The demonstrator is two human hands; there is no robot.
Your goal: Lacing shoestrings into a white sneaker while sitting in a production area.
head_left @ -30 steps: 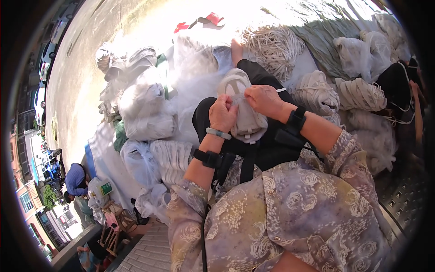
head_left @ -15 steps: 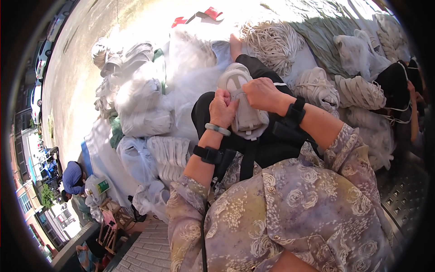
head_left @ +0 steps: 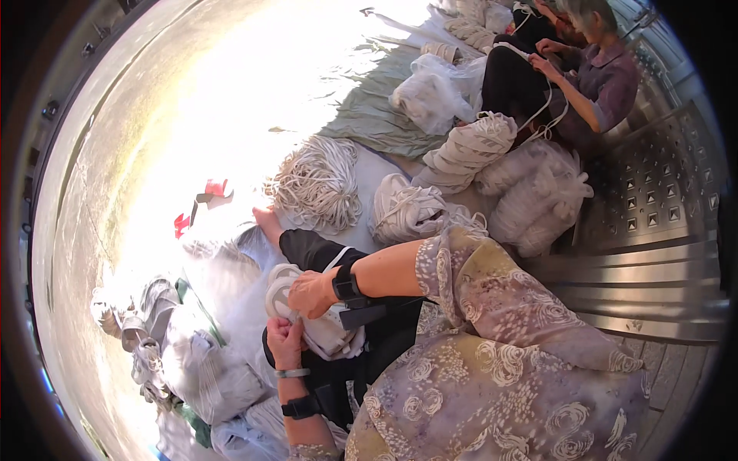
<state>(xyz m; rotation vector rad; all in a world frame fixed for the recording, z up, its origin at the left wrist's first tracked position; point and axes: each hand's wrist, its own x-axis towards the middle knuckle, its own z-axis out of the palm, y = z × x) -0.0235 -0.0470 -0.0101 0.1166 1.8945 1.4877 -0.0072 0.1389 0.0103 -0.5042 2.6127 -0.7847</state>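
A pale beige shoe upper (head_left: 332, 332) rests on my lap, against my black trousers. My left hand (head_left: 284, 342) is closed in a pinch at the upper's near left side, thumb and fingers together. Over the middle of the upper, my right hand (head_left: 311, 293) is curled, its knuckles up and its fingertips hidden, so what it grips cannot be made out. The two hands are close together but apart. Around each wrist is a black strap, and a pale bangle (head_left: 292, 373) circles my left wrist.
Beyond my knee lies a big bundle of whitish laces (head_left: 319, 184). Stacked shoe uppers (head_left: 469, 154) and a filled plastic bag (head_left: 530, 200) sit to the right. Bagged uppers (head_left: 207, 369) crowd the left. A seated person (head_left: 600, 84) handles laces at far right, beside a metal bench (head_left: 653, 200).
The view has swung right, so the shoe upper and my hands appear lower and farther left. The seated person and metal bench now show more fully. Both hands stay at the upper.
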